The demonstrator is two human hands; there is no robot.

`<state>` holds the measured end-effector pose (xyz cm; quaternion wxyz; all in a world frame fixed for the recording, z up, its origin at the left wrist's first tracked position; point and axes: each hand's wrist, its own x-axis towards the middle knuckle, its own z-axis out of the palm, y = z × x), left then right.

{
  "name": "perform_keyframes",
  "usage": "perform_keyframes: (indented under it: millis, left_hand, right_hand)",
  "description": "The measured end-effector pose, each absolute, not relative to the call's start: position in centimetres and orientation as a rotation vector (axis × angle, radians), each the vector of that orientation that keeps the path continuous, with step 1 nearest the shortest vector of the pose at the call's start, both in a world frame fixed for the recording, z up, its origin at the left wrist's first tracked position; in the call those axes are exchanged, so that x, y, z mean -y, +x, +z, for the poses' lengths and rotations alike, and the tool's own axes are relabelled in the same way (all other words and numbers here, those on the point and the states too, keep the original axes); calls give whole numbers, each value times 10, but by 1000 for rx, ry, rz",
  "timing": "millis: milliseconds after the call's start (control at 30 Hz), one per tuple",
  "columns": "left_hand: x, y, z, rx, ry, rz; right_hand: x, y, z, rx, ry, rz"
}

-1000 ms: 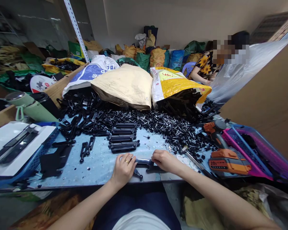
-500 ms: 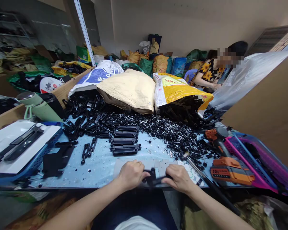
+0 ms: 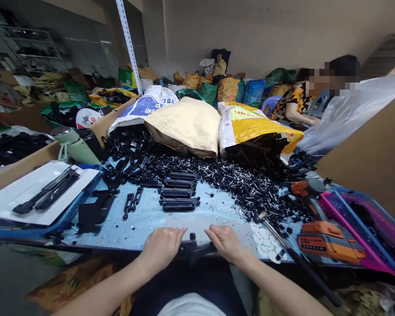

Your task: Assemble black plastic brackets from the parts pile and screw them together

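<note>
At the table's near edge, both of my hands hold a dark, jointed-looking black plastic part (image 3: 194,251), partly blurred and covered by my fingers. My left hand (image 3: 163,248) is closed on its left end, thumb and forefinger pointing forward. Its right end is in my right hand (image 3: 228,243), also closed. Just beyond them lies a stack of long black plastic pieces (image 3: 179,203) in several rows. Two small black link pieces (image 3: 132,202) rest to the left of that stack. A heap of black-headed screws (image 3: 230,175) spreads across the middle and right.
At right are an orange cordless drill (image 3: 331,241), a pink basket (image 3: 345,224) and a hammer-like tool (image 3: 292,252) overhanging the edge. White discs (image 3: 265,241) lie beside it. Left are a blue basket (image 3: 69,204) and green bottle (image 3: 77,147). Sacks (image 3: 187,123) stand behind; a person (image 3: 296,103) sits beyond.
The view has turned slightly left, so the table things sit further right. My hands are a little further apart, and the black part has come lower, nearer my body.
</note>
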<state>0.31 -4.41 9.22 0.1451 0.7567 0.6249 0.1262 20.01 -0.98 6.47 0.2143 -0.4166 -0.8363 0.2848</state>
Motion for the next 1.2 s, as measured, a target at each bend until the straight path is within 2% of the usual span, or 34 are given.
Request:
perform_keyframes:
  millis: [100, 200, 300, 467, 600, 667, 800, 867, 967, 1033, 1100, 1200]
  left_hand:
    - [33, -2, 82, -1993, 2265, 147]
    - [28, 0, 78, -1980, 2297, 174]
    - [28, 5, 81, -1946, 2295, 182]
    - [28, 2, 81, -1913, 2260, 167]
    - [31, -10, 79, -1729, 2389, 422]
    - [38, -14, 83, -1491, 2452, 600]
    - [60, -1, 99, -1029, 2253, 996]
    - [72, 13, 104, -951, 2108, 1209]
    - [83, 34, 99, -970, 1986, 1530]
    - [81, 38, 86, -984, 2129, 1609]
    - [71, 30, 69, -1058, 2449, 1504]
    - [43, 4, 43, -1390, 2825, 1150]
  right_hand:
    - [1, 197, 76, 2609, -1312, 372]
    - [-4, 186, 89, 2745, -1065, 177]
    - [-7, 175, 95, 2891, -826, 123]
    - [-14, 180, 96, 2953, -699, 144]
    - [-16, 207, 95, 2829, -896, 248]
    - [-10, 217, 95, 2722, -837, 431]
    - [19, 200, 89, 2245, -494, 1013]
    - [37, 174, 81, 1937, -483, 1121]
    - [48, 135, 64, 1518, -639, 980]
    - [40, 124, 54, 1413, -779, 857]
    - [20, 133, 49, 1502, -877, 766]
    - [-17, 186, 52, 1609, -1057, 580]
